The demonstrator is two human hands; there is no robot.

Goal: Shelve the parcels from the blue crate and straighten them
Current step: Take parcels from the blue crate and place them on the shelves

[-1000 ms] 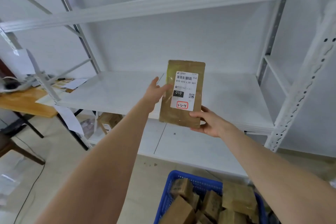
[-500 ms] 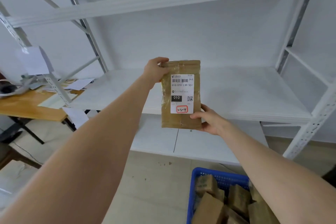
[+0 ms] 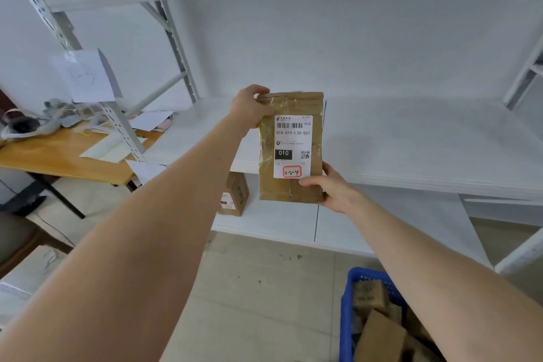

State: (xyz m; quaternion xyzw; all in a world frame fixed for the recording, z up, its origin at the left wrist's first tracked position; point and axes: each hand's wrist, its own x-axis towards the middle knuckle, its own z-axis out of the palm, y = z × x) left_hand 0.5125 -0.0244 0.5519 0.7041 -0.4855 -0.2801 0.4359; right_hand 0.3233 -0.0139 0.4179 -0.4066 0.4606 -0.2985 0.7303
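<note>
the flat brown parcel [image 3: 291, 147] is up in the air, standing tall, just in front of the edge of the middle shelf [image 3: 411, 138]. it is not on the shelf yet. its white label [image 3: 292, 138] faces us, with 3-2-4 written in a red box.

the left hand [image 3: 249, 109] grips the top left corner, with fingers curled over the top edge. the right hand [image 3: 332, 185] holds the bottom right corner, thumb on the front and fingers behind.

i think the step now is to set this parcel on the middle shelf. to do it well, use both hands, lift the bottom edge over the shelf's front lip, then put it down softly. turn the label out so it can be read. the parcel looks thin, so it may tip over if it stands alone; laying it flat could be safer. line its edge up with the shelf's front edge.

a small box [image 3: 233, 198] sits on the lower shelf [image 3: 382, 220]. the blue crate [image 3: 346, 303] on the floor holds more parcels [image 3: 379, 338]. a wooden table [image 3: 58, 156] stands to the left.
</note>
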